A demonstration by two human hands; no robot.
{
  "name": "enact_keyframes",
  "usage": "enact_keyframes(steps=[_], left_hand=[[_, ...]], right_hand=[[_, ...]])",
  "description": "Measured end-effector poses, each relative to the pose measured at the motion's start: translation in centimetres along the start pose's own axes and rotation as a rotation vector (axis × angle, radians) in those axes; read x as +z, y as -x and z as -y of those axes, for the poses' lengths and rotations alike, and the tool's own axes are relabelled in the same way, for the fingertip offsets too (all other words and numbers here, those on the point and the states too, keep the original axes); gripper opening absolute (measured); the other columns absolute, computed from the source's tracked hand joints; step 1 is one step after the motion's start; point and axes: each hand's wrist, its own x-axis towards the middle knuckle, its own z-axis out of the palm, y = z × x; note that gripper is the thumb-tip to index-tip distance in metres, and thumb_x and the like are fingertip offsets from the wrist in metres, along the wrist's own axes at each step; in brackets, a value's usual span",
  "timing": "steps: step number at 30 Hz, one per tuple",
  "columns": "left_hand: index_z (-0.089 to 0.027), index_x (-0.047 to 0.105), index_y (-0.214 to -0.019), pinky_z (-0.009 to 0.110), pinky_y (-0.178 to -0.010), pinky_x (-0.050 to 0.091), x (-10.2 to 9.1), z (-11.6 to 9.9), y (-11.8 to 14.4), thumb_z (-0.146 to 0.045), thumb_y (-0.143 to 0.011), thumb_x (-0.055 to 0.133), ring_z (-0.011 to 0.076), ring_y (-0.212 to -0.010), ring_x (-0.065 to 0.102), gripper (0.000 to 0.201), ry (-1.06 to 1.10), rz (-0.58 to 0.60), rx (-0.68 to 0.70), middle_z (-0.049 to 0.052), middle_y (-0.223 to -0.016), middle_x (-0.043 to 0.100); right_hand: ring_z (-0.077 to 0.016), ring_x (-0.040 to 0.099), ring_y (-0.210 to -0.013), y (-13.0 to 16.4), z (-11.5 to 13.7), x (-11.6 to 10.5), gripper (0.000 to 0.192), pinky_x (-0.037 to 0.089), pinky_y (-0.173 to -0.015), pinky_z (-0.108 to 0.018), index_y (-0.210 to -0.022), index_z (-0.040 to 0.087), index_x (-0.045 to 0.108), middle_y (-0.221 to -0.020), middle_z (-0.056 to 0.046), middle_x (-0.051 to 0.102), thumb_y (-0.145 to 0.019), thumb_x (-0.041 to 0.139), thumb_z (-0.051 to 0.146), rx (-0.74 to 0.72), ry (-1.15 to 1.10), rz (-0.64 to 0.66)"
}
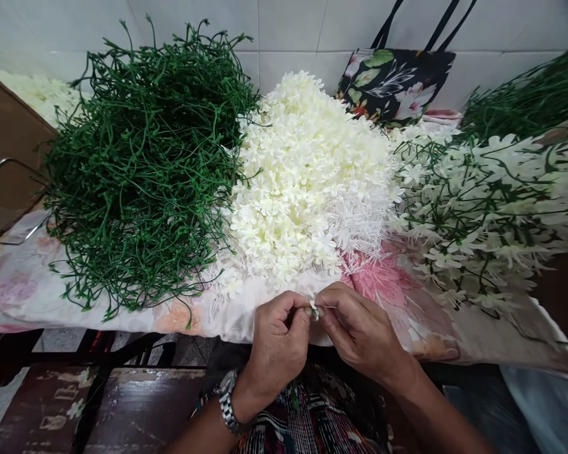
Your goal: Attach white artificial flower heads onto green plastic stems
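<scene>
Nearest, at the bottom edge: a patterned garment (pixel 312 416) across the lap and a metal wristwatch (pixel 228 407) on the left wrist.

Just above, 2 bare hands meeting at the near edge of the counter (pixel 23 284). Left hand (pixel 277 350) curled, thumb and forefinger pinched shut on a small white flower (pixel 314 309). Right hand (pixel 360 331) closed in the same way, grip pinching the same flower from the other side, fingertips of both hands touching around it. Flower held in the air between them, just in front of the counter edge and slightly below the big white pile.

Under everything on the counter, a floral cloth (pixel 388 284) in pink and white, hanging a little over the near edge.

Beyond the hands, centre: a tall heap of loose white flowers (pixel 312 183), with thin white plastic spikes (pixel 360 221) showing along its lower right side. To its left, touching it, a large tangle of bare green stems (pixel 142 176). To the right, a spread of green stems already bearing white flowers (pixel 483 208), reaching to the right edge of the view.

Farther back: a dark flowered bag (pixel 392 82) with black straps leaning against the white tiled wall (pixel 288 25), behind the white heap. Far left, a brown cardboard box (pixel 4 145) with more pale flowers behind it. Far right corner, another bundle of green stems (pixel 530 101).
</scene>
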Motion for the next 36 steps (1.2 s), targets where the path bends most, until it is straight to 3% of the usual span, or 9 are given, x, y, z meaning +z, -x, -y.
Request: enact_keyframes(steps=[16,21,25,29,36], left_hand=[[-0.017,0.053,-0.062,0.02,-0.052,0.034,0.2,0.2,0.1,-0.015,-0.077,0.048,0.0094,-0.053,0.042,0.016,-0.027,-0.025,-0.008,-0.004,-0.055,0.048],[-0.018,0.052,-0.062,0.018,-0.041,0.029,-0.1,0.5,0.0,-0.022,-0.075,0.053,0.0065,-0.04,0.033,0.014,0.204,0.032,-0.098,-0.007,-0.047,0.041],[-0.018,0.055,-0.069,0.018,-0.039,0.031,-0.4,0.6,0.3,-0.029,-0.076,0.056,0.0063,-0.037,0.037,0.013,0.379,-0.02,-0.148,-0.008,-0.046,0.043],[-0.017,0.058,-0.074,0.018,-0.045,0.038,-0.7,-0.2,0.6,-0.022,-0.077,0.056,0.0078,-0.044,0.045,0.007,0.205,-0.078,0.019,-0.006,-0.051,0.049],[-0.018,0.055,-0.071,0.02,-0.054,0.041,-0.9,-1.0,0.9,-0.01,-0.081,0.047,0.0105,-0.058,0.053,0.014,-0.191,-0.03,0.358,-0.001,-0.063,0.057]], right_hand=[[-0.0137,0.053,-0.06,0.3,-0.1,0.8,0.015,0.047,-0.054,-0.024,-0.085,0.02,0.049,-0.065,-0.001,0.054,-0.085,0.046,0.006,-0.063,0.031,-0.04],[-0.0122,0.056,-0.062,0.1,0.2,0.1,0.013,0.047,-0.056,-0.022,-0.088,0.02,0.053,-0.068,0.0,0.057,-0.086,0.048,0.008,-0.026,-0.064,-0.039],[-0.0133,0.057,-0.067,0.2,0.8,-1.1,0.011,0.049,-0.06,-0.025,-0.096,0.019,0.055,-0.077,-0.002,0.06,-0.086,0.052,0.016,0.059,-0.045,-0.103],[-0.0123,0.055,-0.065,0.2,1.3,-1.5,0.009,0.048,-0.06,-0.024,-0.094,0.019,0.055,-0.075,-0.001,0.058,-0.086,0.052,0.017,0.059,-0.039,-0.123],[-0.0101,0.052,-0.06,-0.1,1.3,-1.3,0.008,0.045,-0.055,-0.021,-0.085,0.018,0.054,-0.067,0.001,0.055,-0.084,0.053,0.01,0.001,-0.061,-0.09]])
